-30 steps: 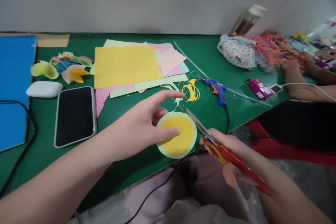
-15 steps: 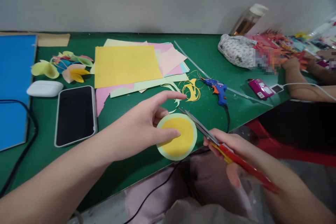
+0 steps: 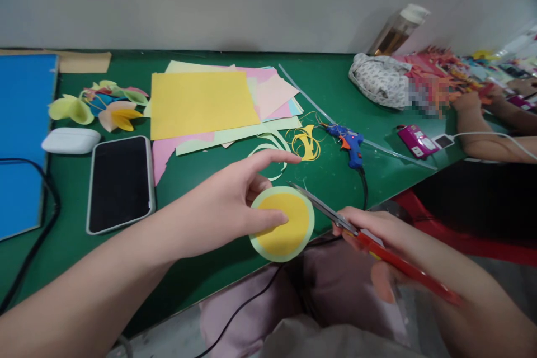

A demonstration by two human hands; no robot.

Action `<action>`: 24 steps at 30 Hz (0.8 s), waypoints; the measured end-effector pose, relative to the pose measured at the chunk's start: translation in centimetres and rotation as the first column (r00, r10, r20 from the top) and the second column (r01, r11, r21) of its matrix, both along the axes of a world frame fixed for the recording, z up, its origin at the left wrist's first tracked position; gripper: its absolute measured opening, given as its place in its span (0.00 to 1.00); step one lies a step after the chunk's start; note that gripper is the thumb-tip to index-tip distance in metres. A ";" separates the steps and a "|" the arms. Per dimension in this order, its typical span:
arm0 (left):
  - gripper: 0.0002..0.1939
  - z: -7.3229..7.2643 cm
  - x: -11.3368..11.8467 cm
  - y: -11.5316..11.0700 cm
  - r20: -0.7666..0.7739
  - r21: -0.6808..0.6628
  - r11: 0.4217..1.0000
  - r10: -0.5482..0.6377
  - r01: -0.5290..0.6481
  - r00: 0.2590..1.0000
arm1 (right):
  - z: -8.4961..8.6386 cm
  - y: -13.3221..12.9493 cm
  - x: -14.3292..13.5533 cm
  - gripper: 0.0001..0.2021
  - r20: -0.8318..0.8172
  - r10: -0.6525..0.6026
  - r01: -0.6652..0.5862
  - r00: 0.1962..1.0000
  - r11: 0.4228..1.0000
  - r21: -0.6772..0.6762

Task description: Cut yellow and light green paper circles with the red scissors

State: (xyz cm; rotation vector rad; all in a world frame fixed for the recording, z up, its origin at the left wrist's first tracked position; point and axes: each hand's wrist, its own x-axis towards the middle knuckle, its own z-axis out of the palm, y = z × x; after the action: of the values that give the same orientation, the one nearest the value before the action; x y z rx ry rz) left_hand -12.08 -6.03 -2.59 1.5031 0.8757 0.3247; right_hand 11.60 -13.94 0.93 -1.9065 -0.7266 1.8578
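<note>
My left hand [image 3: 235, 201] pinches a yellow paper disc with a pale green rim [image 3: 297, 224], thumb on top and index finger stretched out above it. My right hand [image 3: 377, 235] is wrapped round red-handled scissors [image 3: 403, 264]. Their blades look nearly closed and lie along the disc's upper right edge. Beyond the left fingers, thin pale green strips [image 3: 281, 140] and curly yellow scraps [image 3: 309, 145] lie on the green table [image 3: 201, 285].
Stacked coloured paper [image 3: 201, 103] lies at the back, with a blue glue gun [image 3: 352, 148] right of it. A phone [image 3: 121, 184], white case [image 3: 71, 140], paper flowers [image 3: 113, 106] and blue board [image 3: 25, 140] are left. Another person's arms [image 3: 474, 128] rest at the right.
The scissors have moved slightly right and down, and their blades have come together. The disc is a little lower. A pale green strip has shifted beside my left index finger.
</note>
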 end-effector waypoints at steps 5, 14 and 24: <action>0.29 -0.1 0.0 0.0 -0.004 0.013 1.000 -0.016 0.016 1.000 | 1.3 0.6 -0.5 0.19 -0.098 -0.014 0.006 0.995 0.996 -0.084; 0.29 -0.2 -0.1 0.1 -0.033 0.014 0.999 -0.046 0.046 0.998 | 0.0 0.1 1.7 0.12 -0.167 0.158 -0.168 0.973 0.985 -0.048; 0.29 -0.4 0.0 0.1 -0.071 0.041 0.996 -0.076 0.079 0.995 | 0.0 0.6 2.7 0.02 -0.050 0.349 -0.349 0.936 0.937 0.019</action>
State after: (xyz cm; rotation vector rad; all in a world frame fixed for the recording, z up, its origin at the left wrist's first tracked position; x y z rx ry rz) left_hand -12.09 -5.90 -2.95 1.5926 0.8674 0.2376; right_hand 14.28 -13.35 0.89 -1.8045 -1.1152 2.0956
